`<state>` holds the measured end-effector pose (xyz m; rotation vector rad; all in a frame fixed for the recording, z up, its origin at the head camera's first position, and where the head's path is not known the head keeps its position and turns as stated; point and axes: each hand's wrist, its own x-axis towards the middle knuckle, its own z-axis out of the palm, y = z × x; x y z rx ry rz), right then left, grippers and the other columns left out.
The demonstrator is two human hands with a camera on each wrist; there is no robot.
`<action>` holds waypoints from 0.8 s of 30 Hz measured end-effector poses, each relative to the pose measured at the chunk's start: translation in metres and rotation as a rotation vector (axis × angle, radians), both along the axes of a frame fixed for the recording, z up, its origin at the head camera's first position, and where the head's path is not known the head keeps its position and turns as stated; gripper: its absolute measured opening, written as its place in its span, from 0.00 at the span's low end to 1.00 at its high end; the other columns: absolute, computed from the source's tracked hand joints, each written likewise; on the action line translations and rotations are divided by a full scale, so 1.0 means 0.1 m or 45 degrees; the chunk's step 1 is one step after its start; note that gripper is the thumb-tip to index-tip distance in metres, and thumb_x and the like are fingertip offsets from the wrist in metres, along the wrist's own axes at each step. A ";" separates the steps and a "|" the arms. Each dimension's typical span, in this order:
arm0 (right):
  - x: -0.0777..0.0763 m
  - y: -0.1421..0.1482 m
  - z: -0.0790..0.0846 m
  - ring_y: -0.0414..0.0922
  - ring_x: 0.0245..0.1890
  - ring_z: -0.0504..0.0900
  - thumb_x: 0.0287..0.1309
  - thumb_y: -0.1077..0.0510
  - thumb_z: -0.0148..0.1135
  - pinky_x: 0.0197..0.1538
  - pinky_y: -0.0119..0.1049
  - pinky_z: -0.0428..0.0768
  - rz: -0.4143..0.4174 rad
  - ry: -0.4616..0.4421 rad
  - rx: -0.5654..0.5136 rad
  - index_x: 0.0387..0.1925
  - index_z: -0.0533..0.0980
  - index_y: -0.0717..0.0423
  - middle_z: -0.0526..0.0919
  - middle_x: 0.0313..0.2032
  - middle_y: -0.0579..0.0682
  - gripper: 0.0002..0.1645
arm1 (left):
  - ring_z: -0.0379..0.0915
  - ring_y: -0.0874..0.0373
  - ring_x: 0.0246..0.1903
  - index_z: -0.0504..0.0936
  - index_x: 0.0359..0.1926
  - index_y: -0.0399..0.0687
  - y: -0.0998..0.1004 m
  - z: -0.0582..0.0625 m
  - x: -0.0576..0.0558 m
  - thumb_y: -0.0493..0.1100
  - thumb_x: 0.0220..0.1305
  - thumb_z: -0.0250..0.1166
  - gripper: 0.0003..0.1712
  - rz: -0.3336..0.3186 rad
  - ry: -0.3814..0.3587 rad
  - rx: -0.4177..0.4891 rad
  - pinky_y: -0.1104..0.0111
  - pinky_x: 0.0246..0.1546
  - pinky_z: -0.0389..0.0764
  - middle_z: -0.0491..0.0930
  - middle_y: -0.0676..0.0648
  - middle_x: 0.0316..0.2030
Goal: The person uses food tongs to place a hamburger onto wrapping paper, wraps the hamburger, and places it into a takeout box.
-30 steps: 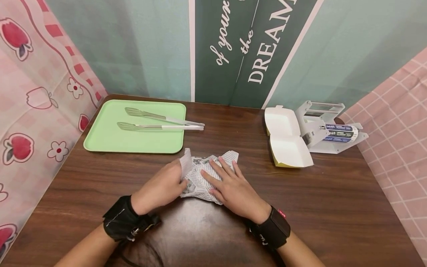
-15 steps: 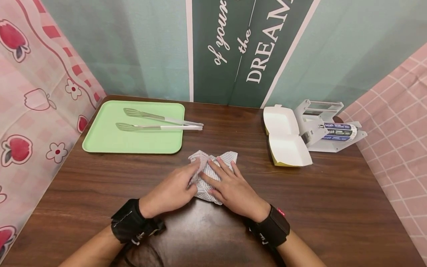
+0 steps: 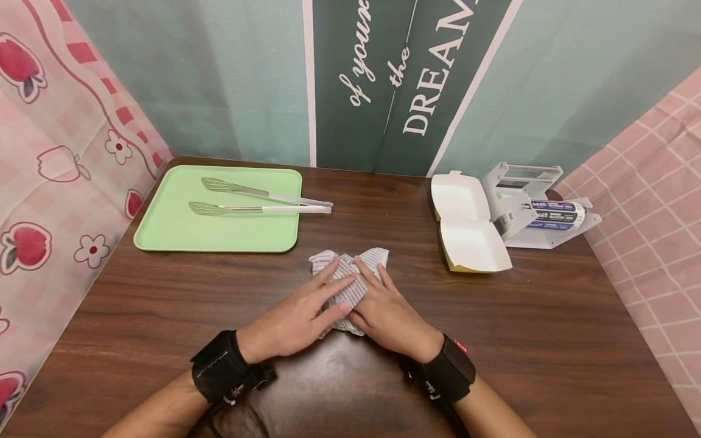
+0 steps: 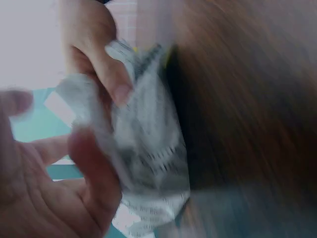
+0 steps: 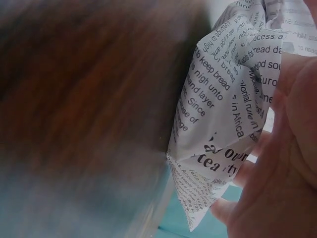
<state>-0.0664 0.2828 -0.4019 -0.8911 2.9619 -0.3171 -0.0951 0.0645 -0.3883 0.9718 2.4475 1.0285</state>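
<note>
We have a paper [image 3: 350, 294] bundle, printed and creased, on the table [image 3: 493, 347] directly under both sets of fingers. The right hand [image 3: 393, 315] lies flat on its right part, fingers spread and pressing, curled round nothing; a flap seems to overlap part of those fingers. The left hand [image 3: 296, 316] has its fingers laid out over that flap, thumb tip on the paper too; we read it as pressing, no clear pinch, though the left wrist view is blurred. Loose corners poke out beyond both sets of fingertips. Handling: we'd guess light, thin and floppy, holds a crease but springs back a bit, fairly dry, so not very slippery. Likely tears if tugged at a corner. The right wrist view shows some thickness beside the right fingers, so there may be something inside; we can't tell what, nor how heavy or soft it is. Where to hold: we'd keep the right palm flat as an anchor and work the flap edge between left thumb and index, pressing with finger pads rather than nails. For lifting, we'd go for both sides of the thick middle, fingers underneath, not the corners.
</note>
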 end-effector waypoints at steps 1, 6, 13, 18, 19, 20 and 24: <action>0.00 0.00 0.00 0.59 0.80 0.49 0.73 0.45 0.55 0.75 0.67 0.52 0.003 0.001 0.003 0.74 0.66 0.51 0.62 0.77 0.53 0.33 | 0.51 0.48 0.77 0.59 0.78 0.64 0.00 -0.01 -0.01 0.64 0.77 0.49 0.34 0.012 0.024 -0.029 0.50 0.73 0.64 0.42 0.44 0.81; -0.03 -0.01 0.01 0.58 0.81 0.47 0.74 0.45 0.54 0.76 0.65 0.52 0.023 -0.031 -0.004 0.62 0.79 0.53 0.55 0.79 0.57 0.25 | 0.63 0.43 0.72 0.57 0.79 0.56 -0.01 -0.08 -0.04 0.64 0.76 0.50 0.37 0.098 0.192 -0.201 0.48 0.62 0.76 0.46 0.41 0.80; -0.05 0.01 0.03 0.56 0.81 0.45 0.74 0.47 0.55 0.77 0.64 0.50 0.032 -0.099 -0.077 0.52 0.85 0.50 0.48 0.80 0.61 0.18 | 0.72 0.40 0.66 0.56 0.79 0.59 -0.02 -0.10 -0.07 0.67 0.75 0.48 0.39 0.175 0.222 -0.282 0.44 0.54 0.80 0.49 0.39 0.80; -0.07 0.07 0.05 0.56 0.82 0.43 0.73 0.49 0.56 0.77 0.65 0.47 0.059 -0.165 -0.185 0.62 0.80 0.49 0.47 0.80 0.61 0.21 | 0.73 0.39 0.65 0.53 0.79 0.70 -0.01 -0.11 -0.08 0.70 0.75 0.44 0.37 0.175 0.206 -0.277 0.42 0.52 0.80 0.50 0.40 0.79; -0.07 0.09 0.05 0.58 0.81 0.43 0.73 0.51 0.57 0.77 0.66 0.46 0.071 -0.188 -0.241 0.61 0.81 0.49 0.47 0.80 0.61 0.20 | 0.73 0.38 0.65 0.53 0.79 0.70 0.00 -0.11 -0.09 0.70 0.75 0.43 0.36 0.174 0.204 -0.275 0.42 0.52 0.80 0.50 0.39 0.79; -0.08 0.11 0.05 0.59 0.81 0.43 0.72 0.53 0.59 0.77 0.67 0.45 0.081 -0.219 -0.311 0.59 0.82 0.49 0.48 0.80 0.60 0.19 | 0.73 0.38 0.65 0.54 0.79 0.70 0.00 -0.12 -0.09 0.70 0.75 0.43 0.36 0.172 0.205 -0.276 0.42 0.52 0.80 0.51 0.39 0.79; -0.11 0.17 0.06 0.59 0.80 0.48 0.67 0.62 0.63 0.76 0.64 0.54 0.066 -0.335 -0.579 0.50 0.82 0.50 0.51 0.80 0.58 0.12 | 0.73 0.38 0.65 0.57 0.79 0.65 0.01 -0.14 -0.11 0.68 0.75 0.47 0.37 0.166 0.239 -0.285 0.43 0.52 0.81 0.52 0.37 0.79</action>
